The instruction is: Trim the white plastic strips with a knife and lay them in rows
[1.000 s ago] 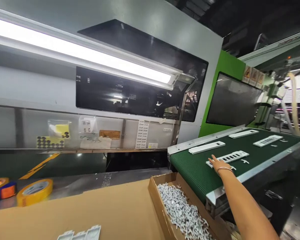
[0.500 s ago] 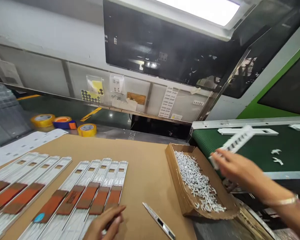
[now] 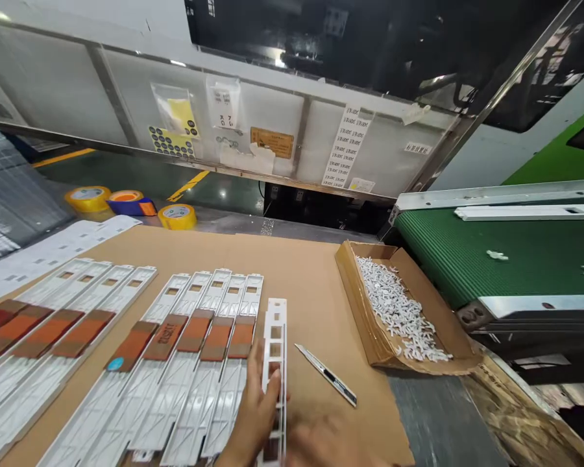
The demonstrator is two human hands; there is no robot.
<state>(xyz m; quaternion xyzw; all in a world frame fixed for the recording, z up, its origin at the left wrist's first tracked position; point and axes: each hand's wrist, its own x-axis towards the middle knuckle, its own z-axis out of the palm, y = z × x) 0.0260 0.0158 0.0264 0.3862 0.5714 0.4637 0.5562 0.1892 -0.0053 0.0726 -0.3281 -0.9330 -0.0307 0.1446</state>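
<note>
A white slotted plastic strip (image 3: 275, 350) lies on the cardboard sheet (image 3: 302, 272), just right of a row of several white strips (image 3: 209, 363) banded with brown tape. My left hand (image 3: 254, 415) rests at the near end of the slotted strip, thumb and fingers closed over its edge. My right hand (image 3: 331, 446) is at the bottom edge beside it, smeared by motion, with its fingers not readable. A second group of taped strips (image 3: 53, 324) lies further left.
A utility knife (image 3: 327, 375) lies right of the strip. A cardboard tray (image 3: 370, 324) holds several small white offcuts. The green conveyor belt (image 3: 448, 253) at right carries a long white strip (image 3: 525, 212). Tape rolls (image 3: 178, 216) sit at the back left.
My right hand carried the slotted strip from the belt down onto the cardboard beside the taped row. My left hand moved onto it. The view dropped toward the table.
</note>
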